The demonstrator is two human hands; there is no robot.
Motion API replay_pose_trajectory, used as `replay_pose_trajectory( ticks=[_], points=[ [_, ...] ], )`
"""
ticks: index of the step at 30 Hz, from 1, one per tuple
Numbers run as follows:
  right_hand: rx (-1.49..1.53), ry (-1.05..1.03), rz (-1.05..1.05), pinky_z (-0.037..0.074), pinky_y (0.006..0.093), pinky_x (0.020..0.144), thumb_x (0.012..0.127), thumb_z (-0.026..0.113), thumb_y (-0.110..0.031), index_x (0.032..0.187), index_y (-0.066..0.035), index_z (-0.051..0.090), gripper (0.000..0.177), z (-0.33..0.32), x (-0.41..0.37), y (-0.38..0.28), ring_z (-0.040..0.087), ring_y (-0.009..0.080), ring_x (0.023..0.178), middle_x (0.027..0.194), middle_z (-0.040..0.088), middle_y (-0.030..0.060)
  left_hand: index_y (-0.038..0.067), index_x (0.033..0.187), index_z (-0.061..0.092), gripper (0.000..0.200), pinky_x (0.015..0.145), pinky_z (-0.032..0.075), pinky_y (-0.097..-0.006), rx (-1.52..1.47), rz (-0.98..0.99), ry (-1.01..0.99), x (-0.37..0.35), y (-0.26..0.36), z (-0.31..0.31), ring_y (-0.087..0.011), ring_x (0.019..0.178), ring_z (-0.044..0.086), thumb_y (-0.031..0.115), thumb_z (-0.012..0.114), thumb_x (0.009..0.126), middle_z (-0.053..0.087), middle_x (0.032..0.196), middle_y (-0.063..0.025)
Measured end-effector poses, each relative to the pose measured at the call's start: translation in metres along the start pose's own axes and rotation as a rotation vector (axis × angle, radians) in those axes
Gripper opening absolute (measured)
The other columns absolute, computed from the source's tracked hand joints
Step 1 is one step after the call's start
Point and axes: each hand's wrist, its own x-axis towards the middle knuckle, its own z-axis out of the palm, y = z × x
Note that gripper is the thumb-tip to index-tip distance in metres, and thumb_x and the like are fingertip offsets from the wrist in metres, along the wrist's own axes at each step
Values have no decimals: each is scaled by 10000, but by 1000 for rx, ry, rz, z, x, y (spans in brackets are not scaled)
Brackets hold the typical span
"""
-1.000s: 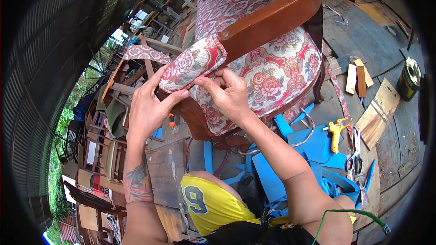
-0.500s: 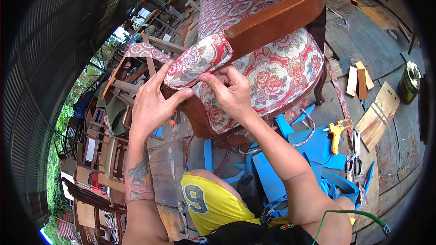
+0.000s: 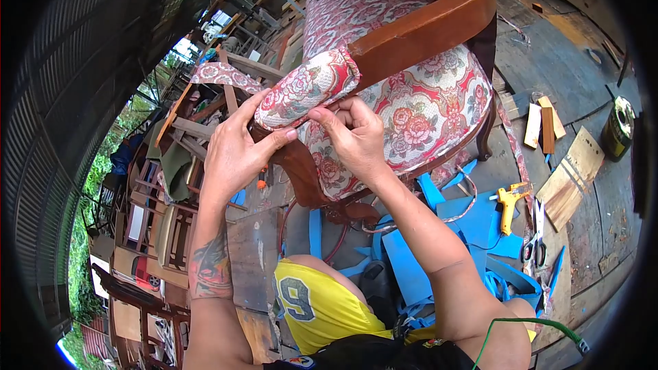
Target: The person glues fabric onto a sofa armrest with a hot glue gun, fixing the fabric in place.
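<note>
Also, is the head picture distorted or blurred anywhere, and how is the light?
Head view: strong fisheye bending with black corners; even daylight, soft shadows; the left hand, right hand and floral armrest pad look sharp; the bright opening at upper left is washed out.

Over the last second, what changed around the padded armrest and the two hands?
Hardly anything. The left hand, right hand and armrest pad drifted slightly up and right in frame together with the sofa, which looks like camera movement. Nothing was taken or let go: the left hand still grips the pad's end and the right still pinches its lower fabric edge. The glue gun and scissors lie as before.
</note>
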Motion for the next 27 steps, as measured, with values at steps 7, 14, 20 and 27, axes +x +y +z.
replay_pose_trajectory(
  ticks=[7,14,20,27],
  points=[
    [-18,-17,38,332,219,473,911,806,-114,891,-6,677,169,-2,0,-2,452,-8,536,569,596,-23,-27,1310,629,673,921,536,-338,-252,6,-276,19,-19,-18,-170,999,695,339,887,807,738,1118,-117],
    [-37,-11,26,330,220,471,911,804,-108,889,-6,673,167,-2,0,-6,456,-9,534,567,605,-13,-13,1278,623,551,941,503,-293,-344,-97,-331,20,-11,-19,-106,1044,627,205,869,836,695,1160,-50],
    [-76,-25,-12,330,224,472,906,809,-113,891,-4,668,178,-4,0,-2,448,-6,526,564,598,-3,-14,1293,620,582,942,509,-294,-339,-84,-375,29,-15,-22,-107,1039,629,207,880,821,696,1163,-55],
    [-34,-18,-1,348,232,474,904,814,-130,906,-3,675,188,-3,0,-3,470,3,527,568,604,8,-20,1282,641,628,895,532,-300,-278,-98,-469,41,-7,-16,-107,959,658,274,899,790,723,1112,-57]
  ],
)
